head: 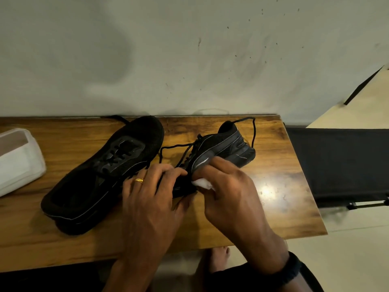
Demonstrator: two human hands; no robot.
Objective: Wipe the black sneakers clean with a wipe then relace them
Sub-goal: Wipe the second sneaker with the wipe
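Pinching a white wipe [203,183] in curled fingers [221,164], the right hand [227,186] works on the side of a sneaker [227,144] tipped over on the desk [284,186]. The left hand [151,190] grips its toe. If that grip slackens, the shoe may skid; the loose lace [253,131] could snag under the wipe.

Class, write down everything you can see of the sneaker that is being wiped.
The sneaker is black, with a mesh-like upper, grey side stripes and a thick dark sole. It is tipped onto its side on the wooden table, heel toward the wall, toe hidden under the hands. Its black lace hangs loose, one end looping past the heel. The left hand grips its front, and the right hand presses a white wipe against its side.
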